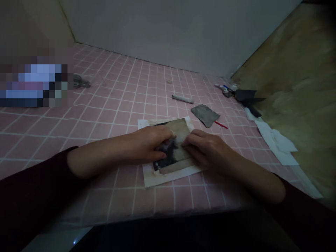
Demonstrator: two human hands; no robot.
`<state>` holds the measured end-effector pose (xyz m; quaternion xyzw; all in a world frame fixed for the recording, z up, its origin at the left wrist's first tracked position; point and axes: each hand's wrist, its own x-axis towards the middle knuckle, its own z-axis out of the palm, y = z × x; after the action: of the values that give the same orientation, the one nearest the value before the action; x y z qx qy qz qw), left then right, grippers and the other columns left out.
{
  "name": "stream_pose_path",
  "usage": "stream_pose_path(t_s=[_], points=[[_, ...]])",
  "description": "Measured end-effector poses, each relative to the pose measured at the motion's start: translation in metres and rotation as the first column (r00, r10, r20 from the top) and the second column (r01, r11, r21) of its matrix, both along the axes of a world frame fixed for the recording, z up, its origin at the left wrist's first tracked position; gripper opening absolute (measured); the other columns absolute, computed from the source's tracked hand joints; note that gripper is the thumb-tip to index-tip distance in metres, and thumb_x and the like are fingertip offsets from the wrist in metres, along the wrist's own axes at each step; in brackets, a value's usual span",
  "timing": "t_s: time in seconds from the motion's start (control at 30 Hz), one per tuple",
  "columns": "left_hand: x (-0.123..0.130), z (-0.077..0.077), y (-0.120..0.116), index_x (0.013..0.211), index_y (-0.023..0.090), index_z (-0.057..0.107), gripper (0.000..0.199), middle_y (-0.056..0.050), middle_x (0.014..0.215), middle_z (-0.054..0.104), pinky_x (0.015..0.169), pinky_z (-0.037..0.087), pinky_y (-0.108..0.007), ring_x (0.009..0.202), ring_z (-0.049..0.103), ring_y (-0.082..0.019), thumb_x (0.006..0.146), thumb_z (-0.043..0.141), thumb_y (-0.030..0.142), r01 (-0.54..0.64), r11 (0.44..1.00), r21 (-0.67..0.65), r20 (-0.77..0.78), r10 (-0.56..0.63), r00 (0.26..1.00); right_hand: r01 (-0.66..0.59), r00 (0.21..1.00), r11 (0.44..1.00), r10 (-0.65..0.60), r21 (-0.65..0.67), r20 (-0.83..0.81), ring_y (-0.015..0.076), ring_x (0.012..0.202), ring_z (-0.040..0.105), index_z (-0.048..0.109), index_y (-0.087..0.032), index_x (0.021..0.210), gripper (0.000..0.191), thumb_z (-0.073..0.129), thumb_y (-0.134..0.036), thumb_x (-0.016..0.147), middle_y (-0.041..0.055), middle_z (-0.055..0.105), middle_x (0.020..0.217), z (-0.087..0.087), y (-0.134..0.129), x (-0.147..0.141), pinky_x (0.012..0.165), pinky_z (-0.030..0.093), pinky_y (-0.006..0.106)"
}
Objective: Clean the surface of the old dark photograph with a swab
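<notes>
A dark and pale picture (181,126) lies on a white sheet (157,181) near the table's front edge, with a light border showing round it. My left hand (149,140) rests on the picture's left part, thumb and fingers apart. Over its right part, my right hand (207,145) has its fingertips pressed together against the surface. Whatever those fingertips may hold is too small and dim to make out. Just beyond the sheet, a dark grey square piece (205,115) lies flat, with a thin red stick (221,124) poking out beside it.
A pink checked cloth (118,94) covers the table. Farther back are a grey-white tube (183,99) and a small pale ring (169,81). Black pieces (248,98) and white paper (278,143) line the right wall. A grey object (81,81) sits at left, near a blurred-out patch.
</notes>
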<state>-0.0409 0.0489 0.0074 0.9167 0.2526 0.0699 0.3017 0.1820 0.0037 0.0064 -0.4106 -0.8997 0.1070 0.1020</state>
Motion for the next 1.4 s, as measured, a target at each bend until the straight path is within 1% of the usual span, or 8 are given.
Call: stream_pose_path(t_s=[0.2,0.33,0.43,0.57,0.73,1.0,1.2,1.4], points=[[-0.001,-0.002,0.000,0.087,0.017,0.051,0.012,0.000,0.085,0.053,0.065,0.036,-0.026,0.072,0.050,-0.013,0.078,0.059,0.019,-0.029,1.000,-0.003,0.023,0.029,0.999,-0.154,0.981,0.988,0.154,0.006,-0.121,0.0150,0.077,0.055,0.059,-0.014,0.088,0.016,0.044,-0.010,0.091,0.0076,0.058,0.091,-0.003,0.001,-0.018,0.068,0.044,0.026],[-0.002,-0.002,0.000,0.086,0.018,0.049,0.012,0.000,0.086,0.053,0.064,0.036,-0.025,0.072,0.049,-0.013,0.078,0.059,0.019,-0.012,1.000,-0.027,0.012,0.012,1.000,0.005,0.999,0.999,-0.007,-0.046,-0.047,0.0161,0.075,0.056,0.062,-0.012,0.086,0.016,0.047,-0.008,0.090,0.0075,0.058,0.085,0.007,0.002,0.002,0.066,0.042,0.028],[-0.002,-0.001,0.000,0.084,0.018,0.048,0.012,0.001,0.083,0.051,0.063,0.035,-0.025,0.070,0.048,-0.012,0.078,0.058,0.017,-0.018,0.999,-0.052,-0.001,0.018,1.000,0.015,0.983,0.983,-0.048,-0.182,-0.178,0.0141,0.076,0.056,0.062,-0.015,0.091,0.011,0.054,-0.008,0.088,0.0039,0.060,0.084,0.017,0.002,0.015,0.068,0.042,0.027],[-0.003,-0.002,-0.001,0.081,0.018,0.047,0.014,0.002,0.082,0.050,0.062,0.034,-0.026,0.068,0.046,-0.012,0.077,0.060,0.018,-0.028,0.998,-0.063,0.034,0.030,0.999,-0.059,0.868,0.888,-0.180,-0.455,-0.462,0.0107,0.073,0.053,0.059,-0.018,0.098,0.010,0.062,-0.017,0.088,-0.0010,0.057,0.083,0.019,0.003,0.008,0.064,0.041,0.023],[-0.004,-0.004,-0.002,0.084,0.019,0.048,0.015,0.000,0.087,0.052,0.065,0.036,-0.027,0.074,0.049,-0.014,0.076,0.061,0.016,-0.056,0.993,-0.103,0.023,0.059,0.998,-0.189,0.711,0.728,-0.362,-0.659,-0.603,0.0091,0.066,0.048,0.058,-0.018,0.093,0.013,0.067,-0.023,0.085,-0.0026,0.053,0.078,0.005,0.007,0.002,0.058,0.038,0.022],[-0.005,-0.007,-0.003,0.087,0.020,0.047,0.017,0.001,0.093,0.052,0.069,0.037,-0.028,0.082,0.051,-0.014,0.077,0.060,0.016,-0.085,0.982,-0.171,0.034,0.092,0.995,-0.249,0.602,0.671,-0.458,-0.699,-0.654,0.0076,0.067,0.046,0.060,-0.018,0.092,0.011,0.068,-0.018,0.085,-0.0032,0.053,0.077,0.005,0.008,0.008,0.059,0.035,0.020],[-0.005,-0.003,-0.004,0.088,0.020,0.047,0.018,0.001,0.094,0.052,0.069,0.037,-0.029,0.082,0.051,-0.014,0.076,0.061,0.016,-0.094,0.976,-0.195,0.027,0.101,0.995,-0.284,0.495,0.595,-0.581,-0.752,-0.647,0.0067,0.068,0.056,0.060,-0.018,0.089,0.012,0.071,-0.018,0.083,-0.0030,0.060,0.076,0.005,0.008,0.009,0.061,0.041,0.018],[-0.004,-0.005,-0.004,0.090,0.020,0.047,0.019,0.000,0.094,0.053,0.070,0.037,-0.029,0.083,0.051,-0.015,0.076,0.060,0.017,-0.089,0.979,-0.184,0.025,0.095,0.995,-0.312,0.398,0.552,-0.663,-0.773,-0.634,0.0053,0.062,0.060,0.061,-0.017,0.087,0.011,0.071,-0.021,0.083,-0.0027,0.063,0.075,0.001,0.012,0.010,0.059,0.043,0.016]])
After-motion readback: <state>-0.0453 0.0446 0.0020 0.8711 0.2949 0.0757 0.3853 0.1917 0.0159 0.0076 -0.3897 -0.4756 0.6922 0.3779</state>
